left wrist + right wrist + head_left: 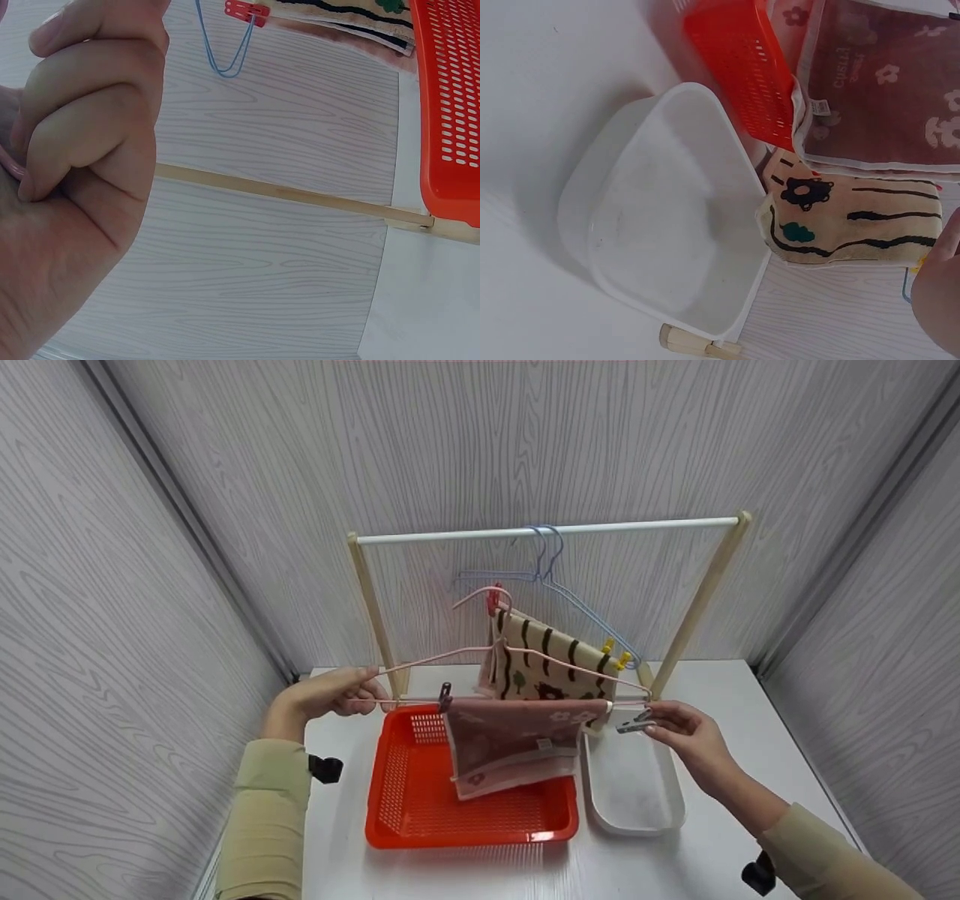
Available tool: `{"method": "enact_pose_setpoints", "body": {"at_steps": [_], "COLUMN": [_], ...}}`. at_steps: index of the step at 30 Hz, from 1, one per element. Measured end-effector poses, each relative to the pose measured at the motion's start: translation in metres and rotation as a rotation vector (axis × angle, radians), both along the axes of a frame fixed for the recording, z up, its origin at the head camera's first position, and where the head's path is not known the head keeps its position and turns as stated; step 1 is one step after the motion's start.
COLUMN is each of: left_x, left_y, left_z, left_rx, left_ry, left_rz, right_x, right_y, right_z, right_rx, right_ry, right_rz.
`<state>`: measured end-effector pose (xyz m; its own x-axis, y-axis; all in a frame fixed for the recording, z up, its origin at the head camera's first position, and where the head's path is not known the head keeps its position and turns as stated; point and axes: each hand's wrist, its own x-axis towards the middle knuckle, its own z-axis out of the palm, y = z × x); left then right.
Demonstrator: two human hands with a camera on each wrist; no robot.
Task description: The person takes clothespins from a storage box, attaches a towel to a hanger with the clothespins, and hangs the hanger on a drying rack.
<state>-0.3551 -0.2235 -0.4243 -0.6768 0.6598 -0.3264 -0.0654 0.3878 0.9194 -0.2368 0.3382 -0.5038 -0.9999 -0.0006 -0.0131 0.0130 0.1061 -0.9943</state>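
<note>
My left hand [341,691] grips the left end of a pink clothes hanger [474,649], fingers curled round its wire. A pink flowered cloth [517,731] hangs folded over the hanger's bottom bar, with a dark clothespin [445,699] at its left corner. At the hanger's right end, my right hand [686,735] pinches a grey clothespin [636,726] between thumb and fingers, just right of the cloth. In the right wrist view only a part of that hand shows at the right edge; the grey clothespin is out of sight there.
Behind, a wooden rack with a white rod [450,535] carries blue hangers [581,606]. A striped beige cloth [555,649] hangs there with red [493,600] and yellow clothespins [623,661]. Below stand a red basket [465,840] and a white basin [592,240].
</note>
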Motion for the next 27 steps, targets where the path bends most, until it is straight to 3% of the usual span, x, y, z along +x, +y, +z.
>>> {"method": "enact_pose_setpoints", "body": {"at_steps": [11,27], "left_x": [0.001,0.002], "left_y": [0.003,0.005], "left_z": [0.000,0.004], "left_rx": [-0.029,-0.040], "left_ry": [-0.023,-0.018], "left_rz": [0.029,0.016], "right_x": [0.004,-0.001], "right_y": [-0.017,-0.022], "right_z": [0.010,0.013], "right_rx": [-0.056,-0.011], "right_ry": [0.082,0.240], "right_rz": [-0.133,-0.193]}}
